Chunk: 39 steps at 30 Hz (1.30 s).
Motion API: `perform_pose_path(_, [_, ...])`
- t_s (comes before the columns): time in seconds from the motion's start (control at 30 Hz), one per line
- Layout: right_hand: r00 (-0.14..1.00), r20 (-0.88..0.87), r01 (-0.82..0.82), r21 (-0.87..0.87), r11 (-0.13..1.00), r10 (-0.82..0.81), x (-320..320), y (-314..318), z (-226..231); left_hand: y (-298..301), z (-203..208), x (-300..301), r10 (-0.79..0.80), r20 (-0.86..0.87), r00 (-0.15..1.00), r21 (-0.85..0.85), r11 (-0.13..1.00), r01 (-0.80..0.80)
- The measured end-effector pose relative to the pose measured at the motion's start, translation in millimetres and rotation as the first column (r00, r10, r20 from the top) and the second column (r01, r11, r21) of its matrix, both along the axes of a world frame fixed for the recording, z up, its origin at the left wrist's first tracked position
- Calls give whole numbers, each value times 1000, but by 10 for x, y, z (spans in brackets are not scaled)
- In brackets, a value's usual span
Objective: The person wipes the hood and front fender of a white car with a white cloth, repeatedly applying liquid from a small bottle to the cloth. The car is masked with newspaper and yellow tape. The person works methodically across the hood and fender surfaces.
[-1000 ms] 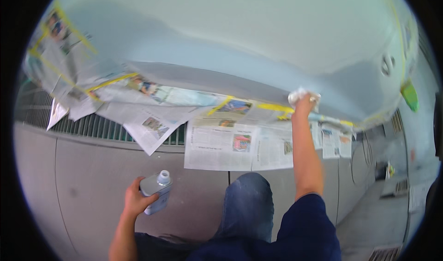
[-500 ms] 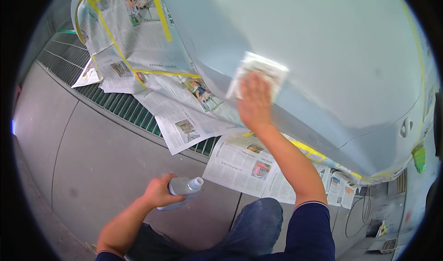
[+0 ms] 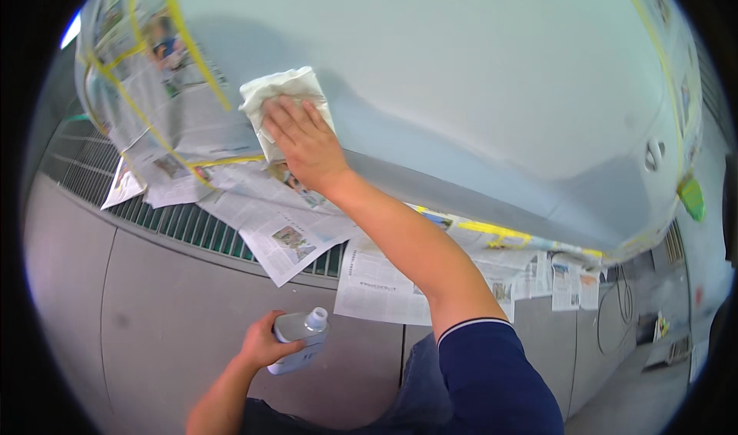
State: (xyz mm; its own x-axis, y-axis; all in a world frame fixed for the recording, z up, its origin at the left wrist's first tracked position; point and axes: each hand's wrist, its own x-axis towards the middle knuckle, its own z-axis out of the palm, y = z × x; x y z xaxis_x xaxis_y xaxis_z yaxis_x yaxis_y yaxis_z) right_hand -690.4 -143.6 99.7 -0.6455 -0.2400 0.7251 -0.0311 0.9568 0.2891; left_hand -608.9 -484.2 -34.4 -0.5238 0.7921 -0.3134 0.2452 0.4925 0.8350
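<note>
Where the right hand [image 3: 310, 148] rests, cloth [image 3: 286, 83] (white) shows beneath.

Under the right hand [image 3: 307, 144], the white wipe [image 3: 256, 97] looks soft, matt and wrinkled; whether it is cloth or paper, I cannot tell. The curved panel [image 3: 500, 66] beyond this hand is smooth, pale and softly glossy, with duller grey areas. The bottle [image 3: 301, 350] in the left hand [image 3: 265, 348] has smooth, slightly shiny walls. Between the hands, the newspaper [image 3: 261, 208] is thin, matt and creased. To both sides of the right hand, the yellow tape [image 3: 492, 228] has a flat finish. Around the left hand, the floor [image 3: 184, 312] is matt and rather smooth.
</note>
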Motion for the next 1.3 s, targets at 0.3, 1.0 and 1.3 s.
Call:
perform_pose_path(0.3, [891, -230, 402, -4, 916, -392, 2355, 1554, -24, -13, 13, 67, 31, -17, 999, -54, 998, -31])
perform_pose_path(1.0, [949, -164, 270, -16, 963, -268, 1499, 1257, 138, -203, 41, 74, -94, -54, 994, -29, 995, 93])
perform_pose_path(1.3, [980, -189, -65, -10, 998, 62, -896, -468, 512, -108, 59, -103, -91, -39, 995, 12, 996, 91])
